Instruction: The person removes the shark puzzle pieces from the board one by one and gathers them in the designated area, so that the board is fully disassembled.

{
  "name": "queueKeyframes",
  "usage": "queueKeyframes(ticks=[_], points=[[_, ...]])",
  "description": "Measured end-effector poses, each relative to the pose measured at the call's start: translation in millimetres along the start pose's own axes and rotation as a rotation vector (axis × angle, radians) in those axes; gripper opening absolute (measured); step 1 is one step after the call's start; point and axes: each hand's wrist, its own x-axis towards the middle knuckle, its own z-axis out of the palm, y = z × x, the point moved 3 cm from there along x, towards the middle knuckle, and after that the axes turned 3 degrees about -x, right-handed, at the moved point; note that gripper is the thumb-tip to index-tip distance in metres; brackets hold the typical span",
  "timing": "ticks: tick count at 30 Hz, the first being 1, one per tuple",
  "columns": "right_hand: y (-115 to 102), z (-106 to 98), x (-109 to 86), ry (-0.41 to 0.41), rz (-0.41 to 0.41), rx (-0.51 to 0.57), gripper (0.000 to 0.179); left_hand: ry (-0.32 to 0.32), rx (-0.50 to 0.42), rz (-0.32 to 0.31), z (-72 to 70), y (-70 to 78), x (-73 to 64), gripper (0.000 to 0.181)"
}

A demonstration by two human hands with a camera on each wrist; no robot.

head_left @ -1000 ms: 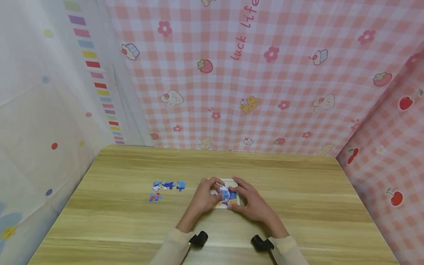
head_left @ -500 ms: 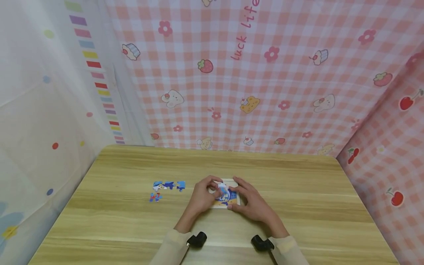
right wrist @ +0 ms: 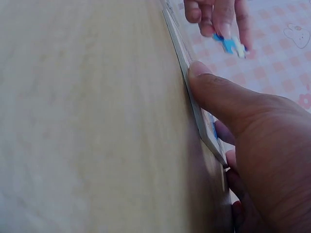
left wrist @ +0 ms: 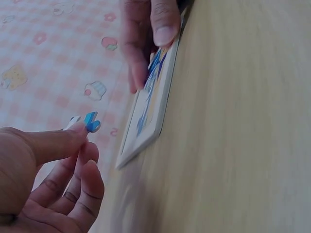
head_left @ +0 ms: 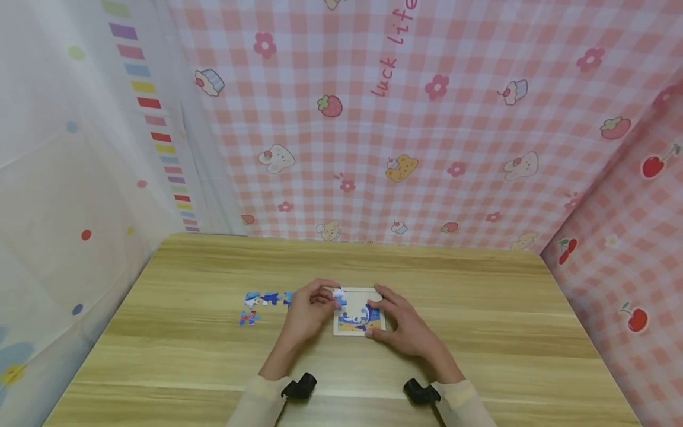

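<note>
A blue-and-white jigsaw piece (head_left: 339, 296) is pinched between thumb and fingertips of my left hand (head_left: 306, 311), raised above the left edge of a square puzzle tray (head_left: 358, 334). In the left wrist view this jigsaw piece (left wrist: 91, 121) stands clear of the tray. My right hand (head_left: 408, 326) grips the tray's right side, its thumb at the near edge and fingers toward the far edge. Joined pieces (head_left: 360, 324) with blue, white and yellow print fill the tray's lower and right parts; its upper left shows pale backing.
Left of the tray, several loose jigsaw pieces (head_left: 271, 298) lie in a row on the wooden table (head_left: 480, 296). A red-and-blue piece (head_left: 249, 318) lies just below them. Patterned cloths (head_left: 341, 136) hang behind the table and at both sides.
My left hand has drawn away leftward from the middle of the tray, carrying the jigsaw piece and uncovering the tray's left side. The right hand stays on the tray.
</note>
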Motion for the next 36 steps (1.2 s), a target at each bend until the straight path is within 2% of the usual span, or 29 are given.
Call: queueKeyframes(ticks=[5,12,17,25,31,36], points=[[1.1,0.5,-0.6,-0.001,0.004,-0.005,0.059,0.030,0.027,0.003,-16.6,1.4,-6.7,0.031],[2.7,1.9,-1.4,-0.003,0.010,-0.012,0.060,0.072,0.046,-0.074,-40.4,-2.9,-15.9,0.024],[2.5,1.7,-1.3,-0.005,0.010,-0.010,0.060,0.090,0.039,-0.088,-58.1,-5.5,-21.4,0.020],[2.0,0.7,-1.0,-0.003,0.010,-0.004,0.060,0.081,0.016,-0.110,-77.4,-6.7,-29.0,0.028],[3.3,2.4,0.3,-0.003,0.010,-0.011,0.060,0.068,0.066,-0.140,-91.1,-5.9,-34.2,0.031],[3.9,2.6,0.3,0.000,0.010,-0.013,0.060,0.060,0.148,-0.127,-105.5,-5.3,-34.5,0.031]])
